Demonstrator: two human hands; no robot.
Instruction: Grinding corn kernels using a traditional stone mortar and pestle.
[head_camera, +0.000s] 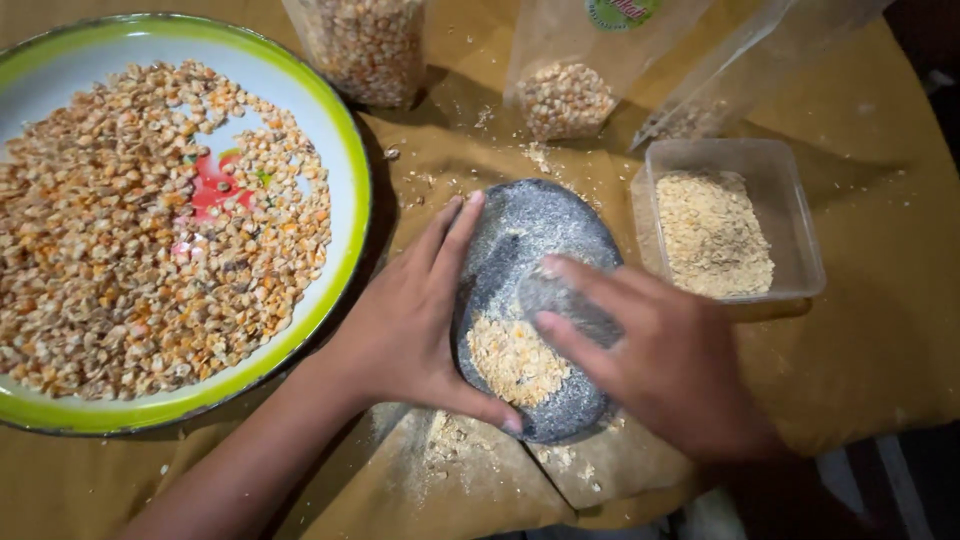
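Grinding step in hand, by the look of things. Left hand (415, 325) laid flat and half-open along the left edge of the grinding stone (535, 300), fingers stretched up its rim, thumb hooked round the near end, bracing rather than gripping. Right hand (660, 365) closed round a small dark hand stone (565, 300), fingers wrapped over the top, pressing it onto the hollow of the slab near its middle. Pile of crushed corn (515, 358) lying on the near half of the slab, touching the lower edge of the hand stone; far half of the slab mostly bare. Slab resting on a brown cloth (880, 330), crumbs and meal scattered around it, thickest at the near end. Large enamel plate (345, 130) with green rim to the left, well covered with whole corn kernels. Clear plastic tub (775, 215) just right of the slab, partly filled with ground meal. Three clear bags standing along the far edge, two showing kernels, contents of the third hard to make out. Judged midway: coarse pieces remaining in the pile. Next stroke judged to call for a firm hold on the slab, even downward pressure, and a pass kept short of the near edge to avoid more spillage onto the cloth.
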